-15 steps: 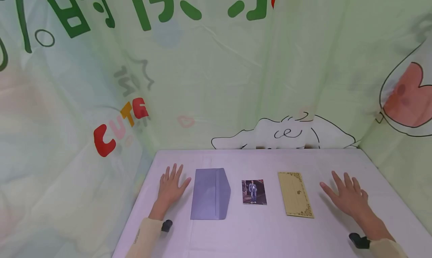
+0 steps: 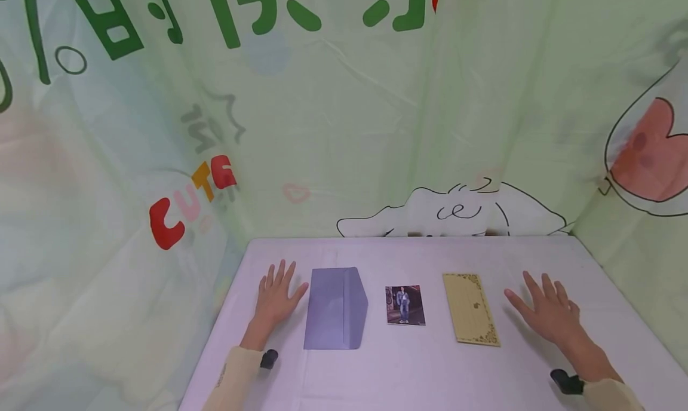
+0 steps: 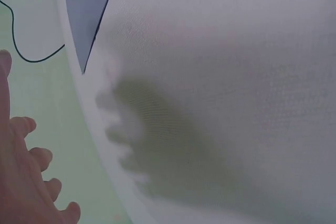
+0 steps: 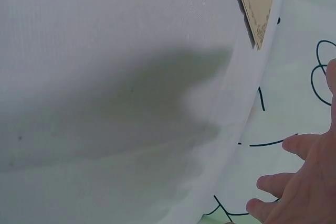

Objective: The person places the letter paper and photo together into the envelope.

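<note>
Fingers spread, the left hand (image 2: 274, 301) hovers just left of a blue-grey envelope (image 2: 326, 308) whose flap points right; a corner of the envelope (image 3: 88, 9) shows in the left wrist view beside the hand (image 3: 23, 177). A small photo (image 2: 405, 305) of a standing figure lies mid-table. Right of it is a tan card (image 2: 470, 309) with ornate corners, its tip (image 4: 258, 14) visible in the right wrist view. The right hand (image 2: 552, 315), also spread and holding nothing, is right of the card; its fingers (image 4: 296, 145) show in the right wrist view.
A pale cloth covers the table (image 2: 398, 375). Behind it and on both sides hangs a light green printed curtain (image 2: 344, 118) with green characters, coloured letters and cartoon drawings. Dark wrist devices sit at both cuffs.
The left hand has shifted slightly right, toward the envelope. The right hand has moved slightly left, toward the tan card. The envelope, photo and card lie as before.
</note>
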A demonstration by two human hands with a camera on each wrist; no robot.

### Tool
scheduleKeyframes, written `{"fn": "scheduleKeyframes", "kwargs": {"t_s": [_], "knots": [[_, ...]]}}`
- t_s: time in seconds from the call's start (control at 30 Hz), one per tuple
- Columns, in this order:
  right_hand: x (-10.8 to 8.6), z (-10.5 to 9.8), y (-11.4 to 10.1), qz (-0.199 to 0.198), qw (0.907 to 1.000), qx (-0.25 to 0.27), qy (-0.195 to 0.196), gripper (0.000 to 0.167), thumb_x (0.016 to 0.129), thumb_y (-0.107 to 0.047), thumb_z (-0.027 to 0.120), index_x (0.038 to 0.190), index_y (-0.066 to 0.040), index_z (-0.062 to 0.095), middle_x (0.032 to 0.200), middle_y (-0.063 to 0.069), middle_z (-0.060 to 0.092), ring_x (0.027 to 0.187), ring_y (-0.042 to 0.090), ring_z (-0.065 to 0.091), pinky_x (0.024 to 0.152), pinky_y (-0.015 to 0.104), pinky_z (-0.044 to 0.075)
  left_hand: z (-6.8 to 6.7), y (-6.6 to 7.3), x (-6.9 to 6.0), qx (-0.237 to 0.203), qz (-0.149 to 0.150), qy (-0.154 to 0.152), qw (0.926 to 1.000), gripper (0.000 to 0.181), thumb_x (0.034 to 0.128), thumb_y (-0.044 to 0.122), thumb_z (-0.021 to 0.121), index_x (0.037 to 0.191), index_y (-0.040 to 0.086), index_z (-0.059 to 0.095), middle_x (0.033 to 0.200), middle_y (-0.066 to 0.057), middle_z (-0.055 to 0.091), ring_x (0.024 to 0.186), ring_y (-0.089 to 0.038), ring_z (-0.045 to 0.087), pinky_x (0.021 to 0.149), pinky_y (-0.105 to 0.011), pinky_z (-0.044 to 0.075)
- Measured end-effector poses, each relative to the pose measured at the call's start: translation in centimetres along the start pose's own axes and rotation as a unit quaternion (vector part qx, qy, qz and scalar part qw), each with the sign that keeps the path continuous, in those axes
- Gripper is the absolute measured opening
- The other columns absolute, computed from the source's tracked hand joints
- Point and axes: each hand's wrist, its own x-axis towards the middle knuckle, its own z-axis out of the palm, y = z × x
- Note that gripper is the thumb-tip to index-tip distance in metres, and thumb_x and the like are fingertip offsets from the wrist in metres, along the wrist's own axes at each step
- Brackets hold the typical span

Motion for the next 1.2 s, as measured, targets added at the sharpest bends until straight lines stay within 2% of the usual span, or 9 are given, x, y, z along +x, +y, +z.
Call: {"fn": "scheduleKeyframes", "kwargs": {"t_s": [0.2, 0.33, 0.6, 1.0, 1.2], "knots": [[0.2, -0.1, -0.5, -0.003, 1.0, 0.006, -0.006, 0.091, 0.101, -0.065, 0.035, 0.159, -0.001, 0.005, 0.156, 0.043, 0.001, 0.142, 0.066, 0.0, 0.097, 0.084, 0.012, 0.4, 0.3, 0.1, 0.004, 0.007, 0.007, 0.9999, 0.076, 0.0972, 0.061, 0.05, 0.158, 0.019, 0.032, 0.166, -0.015, 0.025, 0.154, -0.043, 0.015, 0.12, -0.064, 0.017], [-0.1, 0.2, -0.9, -0.009, 0.9999, 0.008, -0.004, 0.091, 0.101, -0.064, 0.036, 0.159, -0.001, 0.007, 0.156, 0.043, 0.003, 0.142, 0.065, 0.001, 0.097, 0.085, 0.012, 0.6, 0.5, -0.2, 0.008, 0.011, 0.004, 0.9999, 0.076, 0.0972, 0.062, 0.049, 0.158, 0.019, 0.033, 0.166, -0.015, 0.025, 0.154, -0.043, 0.016, 0.119, -0.064, 0.018], [0.2, 0.5, -2.9, -0.019, 0.9997, 0.013, -0.001, 0.091, 0.101, -0.064, 0.039, 0.158, 0.0, 0.01, 0.158, 0.042, 0.003, 0.144, 0.064, -0.001, 0.101, 0.083, 0.01, 0.4, 1.2, -0.2, 0.009, 0.022, 0.003, 0.9997, 0.075, 0.0976, 0.059, 0.05, 0.158, 0.018, 0.033, 0.166, -0.015, 0.025, 0.154, -0.043, 0.016, 0.119, -0.064, 0.019], [0.6, 2.0, -5.4, -0.041, 0.9987, 0.026, -0.017, 0.089, 0.101, -0.062, 0.041, 0.158, 0.0, 0.013, 0.158, 0.042, 0.005, 0.143, 0.064, 0.002, 0.101, 0.083, 0.012, 1.8, 3.4, 0.3, 0.019, 0.038, -0.014, 0.999, 0.077, 0.098, 0.064, 0.044, 0.159, 0.02, 0.03, 0.167, -0.014, 0.024, 0.154, -0.043, 0.018, 0.12, -0.062, 0.019], [1.0, 2.5, -6.6, -0.053, 0.998, 0.027, -0.023, 0.089, 0.1, -0.063, 0.041, 0.158, 0.0, 0.014, 0.158, 0.042, 0.005, 0.143, 0.065, 0.004, 0.101, 0.083, 0.013, 2.4, 4.0, 0.4, 0.013, 0.046, -0.014, 0.9988, 0.077, 0.0978, 0.065, 0.044, 0.159, 0.021, 0.029, 0.167, -0.014, 0.024, 0.154, -0.043, 0.018, 0.12, -0.063, 0.02]]}}
